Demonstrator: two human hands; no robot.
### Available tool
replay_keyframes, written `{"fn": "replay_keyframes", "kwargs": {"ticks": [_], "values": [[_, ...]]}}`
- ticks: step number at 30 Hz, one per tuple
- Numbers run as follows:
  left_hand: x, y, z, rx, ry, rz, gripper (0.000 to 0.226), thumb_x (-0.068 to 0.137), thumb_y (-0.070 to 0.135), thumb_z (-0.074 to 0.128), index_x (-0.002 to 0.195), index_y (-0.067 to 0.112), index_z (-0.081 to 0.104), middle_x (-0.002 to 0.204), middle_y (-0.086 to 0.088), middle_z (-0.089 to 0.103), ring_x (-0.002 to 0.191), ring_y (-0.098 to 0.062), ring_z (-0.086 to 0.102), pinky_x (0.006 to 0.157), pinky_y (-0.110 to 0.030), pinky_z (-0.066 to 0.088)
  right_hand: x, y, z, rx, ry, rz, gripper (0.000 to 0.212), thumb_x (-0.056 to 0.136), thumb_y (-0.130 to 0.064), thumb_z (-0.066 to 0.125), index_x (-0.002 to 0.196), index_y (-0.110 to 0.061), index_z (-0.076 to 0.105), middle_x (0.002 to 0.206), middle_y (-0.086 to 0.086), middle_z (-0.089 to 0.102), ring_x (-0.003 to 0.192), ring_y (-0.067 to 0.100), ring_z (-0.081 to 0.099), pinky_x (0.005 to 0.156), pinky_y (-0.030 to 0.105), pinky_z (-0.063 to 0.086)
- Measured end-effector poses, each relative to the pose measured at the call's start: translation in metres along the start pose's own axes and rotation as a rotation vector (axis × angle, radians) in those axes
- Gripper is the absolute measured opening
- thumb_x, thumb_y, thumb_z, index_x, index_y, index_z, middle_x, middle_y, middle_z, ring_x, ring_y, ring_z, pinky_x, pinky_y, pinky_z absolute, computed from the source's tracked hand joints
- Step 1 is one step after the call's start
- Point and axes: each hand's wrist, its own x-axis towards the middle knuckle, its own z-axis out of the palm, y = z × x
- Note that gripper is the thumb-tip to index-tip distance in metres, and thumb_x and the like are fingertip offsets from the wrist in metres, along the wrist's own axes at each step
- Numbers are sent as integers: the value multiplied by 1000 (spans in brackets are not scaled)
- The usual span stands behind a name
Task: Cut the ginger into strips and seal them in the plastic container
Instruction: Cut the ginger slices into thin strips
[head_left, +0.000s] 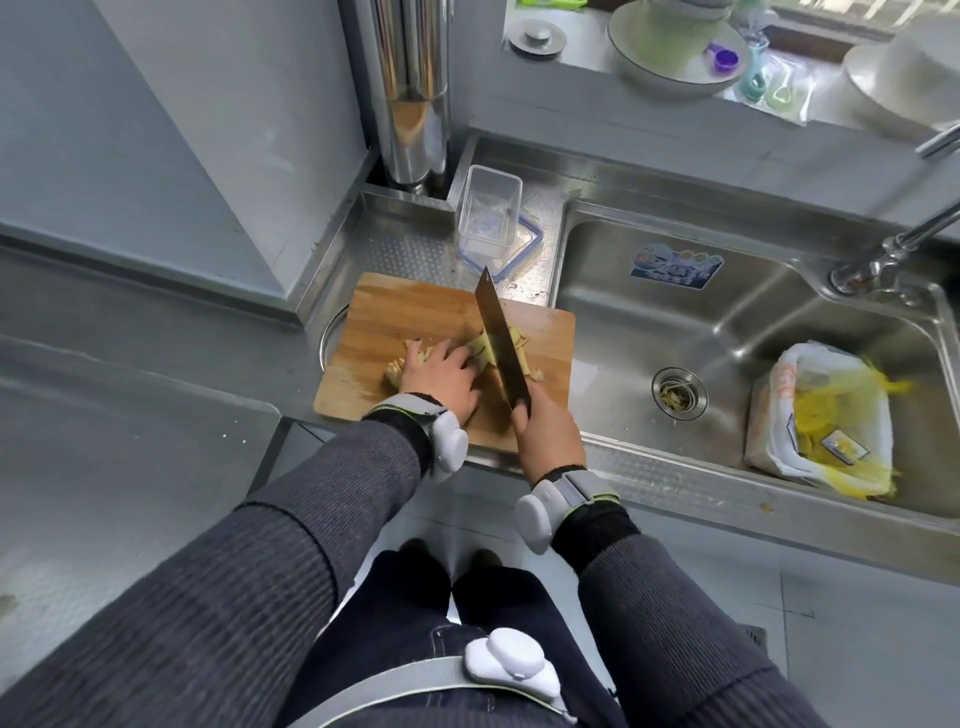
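Slicing underway: ginger (480, 347) is pinned on the cutting board (395, 322) by left hand (441, 376), fingers curled down; knife (501, 348) is gripped by right hand (548, 428). Firm, fibrous, slippery when cut; plastic container (488, 215) sits open behind.

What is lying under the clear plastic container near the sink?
The plastic container stands open and looks empty, on its blue-rimmed lid. Only the lid's edge shows at the right and front; the rest is covered.
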Motion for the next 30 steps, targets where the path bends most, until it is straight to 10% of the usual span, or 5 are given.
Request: {"fn": "replay_keyframes", "kwargs": {"ticks": [30], "values": [[4,-3,-2,58,-10,21,46,95,37,36,139,27,39,149,4,30,139,-20,21,112,-55,10,11,-11,0,-27,-55,88,29,94,-18,37,120,-14,51,101,20,64,89,38,59,72,34,42]]}}
